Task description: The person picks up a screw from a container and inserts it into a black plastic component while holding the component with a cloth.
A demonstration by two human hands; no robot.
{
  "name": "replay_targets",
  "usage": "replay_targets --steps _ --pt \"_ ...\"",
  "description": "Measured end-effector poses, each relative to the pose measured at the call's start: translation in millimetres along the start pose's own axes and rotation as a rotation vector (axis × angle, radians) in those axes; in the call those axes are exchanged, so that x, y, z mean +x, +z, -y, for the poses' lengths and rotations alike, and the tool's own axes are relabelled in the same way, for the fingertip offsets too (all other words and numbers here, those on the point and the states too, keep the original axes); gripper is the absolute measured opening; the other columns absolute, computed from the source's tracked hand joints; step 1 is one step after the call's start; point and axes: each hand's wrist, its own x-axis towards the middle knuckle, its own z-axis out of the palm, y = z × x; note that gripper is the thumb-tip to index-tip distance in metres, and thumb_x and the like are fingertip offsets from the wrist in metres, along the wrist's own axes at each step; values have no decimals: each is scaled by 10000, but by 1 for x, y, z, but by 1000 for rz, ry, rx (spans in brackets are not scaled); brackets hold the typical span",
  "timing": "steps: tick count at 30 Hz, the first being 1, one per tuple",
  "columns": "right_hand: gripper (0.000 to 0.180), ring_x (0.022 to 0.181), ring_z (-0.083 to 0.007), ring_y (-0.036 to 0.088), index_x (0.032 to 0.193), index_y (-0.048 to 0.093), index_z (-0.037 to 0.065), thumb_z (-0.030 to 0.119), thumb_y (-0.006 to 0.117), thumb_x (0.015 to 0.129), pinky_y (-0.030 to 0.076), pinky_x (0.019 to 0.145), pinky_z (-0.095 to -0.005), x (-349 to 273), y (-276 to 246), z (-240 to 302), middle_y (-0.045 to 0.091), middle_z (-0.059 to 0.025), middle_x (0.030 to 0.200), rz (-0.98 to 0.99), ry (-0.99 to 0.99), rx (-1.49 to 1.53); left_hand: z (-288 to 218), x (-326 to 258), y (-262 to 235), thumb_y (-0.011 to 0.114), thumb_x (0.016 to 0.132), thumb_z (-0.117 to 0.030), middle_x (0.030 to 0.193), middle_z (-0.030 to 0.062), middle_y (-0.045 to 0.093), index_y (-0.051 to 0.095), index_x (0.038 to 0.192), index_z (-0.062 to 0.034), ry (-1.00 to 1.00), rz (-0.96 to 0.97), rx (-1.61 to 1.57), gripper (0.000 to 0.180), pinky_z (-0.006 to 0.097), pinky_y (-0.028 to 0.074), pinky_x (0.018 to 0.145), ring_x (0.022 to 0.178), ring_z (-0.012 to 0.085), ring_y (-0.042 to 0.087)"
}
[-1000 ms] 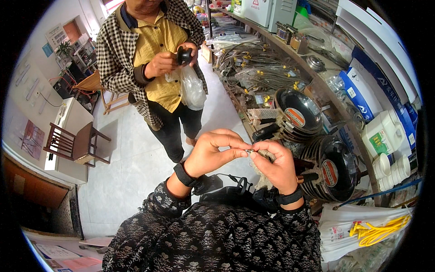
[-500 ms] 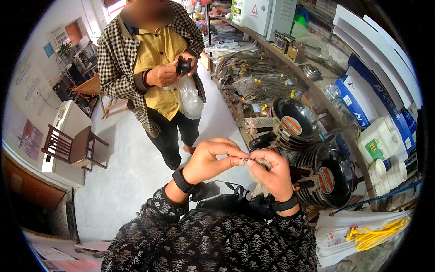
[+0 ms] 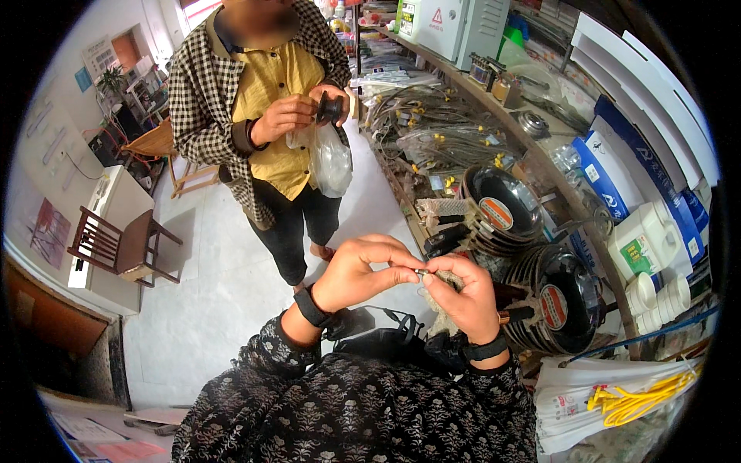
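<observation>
My left hand (image 3: 363,266) and my right hand (image 3: 467,297) meet in front of my body, each pinching with thumb and forefinger. Between the fingertips is a small silvery metal piece (image 3: 421,272), too small to name exactly. A beige, rough-textured bundle (image 3: 443,315) shows beneath my right hand; whether the curled fingers hold it I cannot tell. Facing me stands a person in a checked jacket (image 3: 197,100), whose hands hold a black spool-shaped part (image 3: 330,109) and a clear plastic bag (image 3: 332,162).
On my right, stacked black pans (image 3: 571,309) with handles jut toward my right arm. Behind them a shelf holds bagged hoses (image 3: 424,116), a grey metal box (image 3: 444,27) and a white jug (image 3: 648,239). A brown chair (image 3: 139,243) stands at left.
The other person has shifted slightly and turned the black part, with the plastic bag hanging a little further right. My hands keep almost the same pinch and place.
</observation>
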Motion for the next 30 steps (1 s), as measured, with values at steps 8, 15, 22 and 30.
replay_targets --steps 8,15,22,30 --pt "123 762 -93 578 871 622 -14 62 647 778 458 701 -241 -3 3 -2 642 -50 828 5 39 7 0 -3 -2 721 735 -64 814 66 646 704 902 -69 20 -5 -15 168 266 484 652 738 165 613" --pt "129 764 -93 574 873 622 -17 69 647 780 455 702 -241 -5 3 -1 638 -49 827 -9 54 6 -1 -1 -2 720 735 -62 815 64 645 707 908 -78 17 13 -22 174 264 483 656 743 163 608" --pt "129 753 -90 565 872 618 -20 77 640 790 449 692 -237 -7 4 -2 630 -45 818 -42 42 23 1 2 -1 720 735 -59 815 65 646 707 913 -76 20 35 -40 179 261 482 656 741 163 610" --pt "134 762 -83 561 877 615 -23 79 640 793 448 686 -236 -7 3 -6 632 -42 835 -46 77 53 6 5 1 722 734 -60 814 72 649 704 910 -64 46 34 -67 176 267 480 652 739 167 613"
